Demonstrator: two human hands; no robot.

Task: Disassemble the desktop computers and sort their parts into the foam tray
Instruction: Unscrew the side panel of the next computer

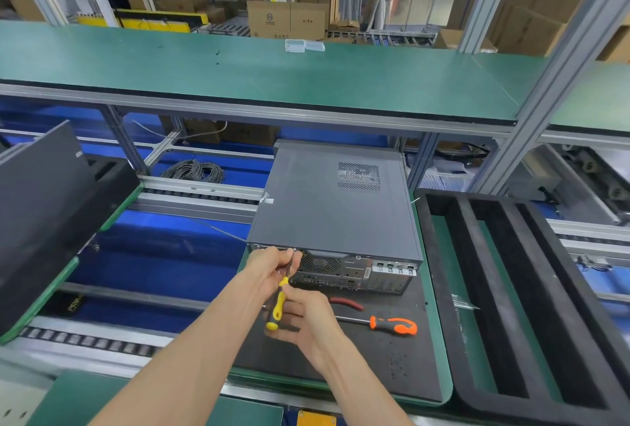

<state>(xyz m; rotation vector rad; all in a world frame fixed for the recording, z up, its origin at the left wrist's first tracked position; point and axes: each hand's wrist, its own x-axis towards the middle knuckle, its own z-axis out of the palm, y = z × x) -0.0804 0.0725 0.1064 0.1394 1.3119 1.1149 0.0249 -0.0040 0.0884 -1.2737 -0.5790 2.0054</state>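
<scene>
My right grip (303, 314) holds the screwdriver (278, 303) handle while my left grip (272, 263) pinches its shaft, steadying the tip on the case (334, 207) rear screw.

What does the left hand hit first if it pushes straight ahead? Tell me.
Most likely the rear panel of the desktop computer: the left hand steadies the yellow screwdriver shaft right at its top edge, apparently almost touching.

left hand (272, 263) pinching, right hand (303, 318) gripping
</scene>
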